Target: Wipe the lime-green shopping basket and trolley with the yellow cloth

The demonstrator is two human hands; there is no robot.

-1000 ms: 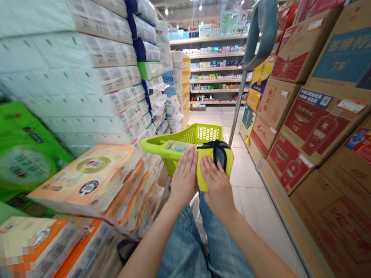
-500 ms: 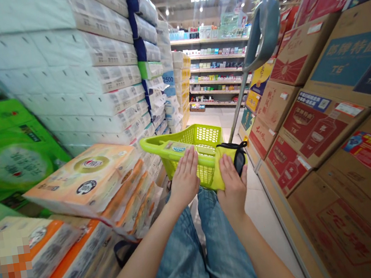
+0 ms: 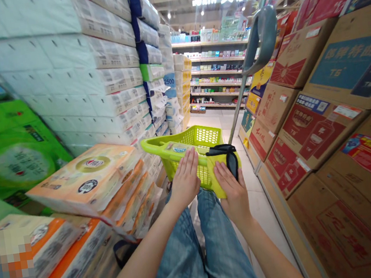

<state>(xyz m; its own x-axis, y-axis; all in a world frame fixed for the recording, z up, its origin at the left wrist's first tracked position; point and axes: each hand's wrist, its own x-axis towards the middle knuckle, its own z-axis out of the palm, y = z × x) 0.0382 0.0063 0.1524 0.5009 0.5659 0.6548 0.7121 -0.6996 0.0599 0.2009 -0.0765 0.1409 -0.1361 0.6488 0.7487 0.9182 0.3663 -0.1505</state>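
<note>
A lime-green plastic shopping basket (image 3: 205,135) with a perforated wall is just in front of my knees. My left hand (image 3: 184,176) rests on its near rim, fingers stretched out and close together, beside a small label on the rim. My right hand (image 3: 233,187) holds a yellow cloth pouch (image 3: 216,178) with black trim against the basket's near right corner. Its fingers lie across the pouch's face, with the thumb at the right side near a black oval part (image 3: 232,164). The pouch's underside is hidden.
Stacked tissue packs (image 3: 83,176) crowd my left, with taller white packs (image 3: 56,56) behind. Cardboard cartons (image 3: 335,127) line the right. A slanting metal pole (image 3: 238,108) with a grey loop (image 3: 261,38) rises beyond the basket. Stocked shelves (image 3: 216,63) stand across the aisle's far end.
My right hand and the yellow pouch have shifted slightly left and down, and the pouch's black edge has turned. My left hand stays on the basket rim.
</note>
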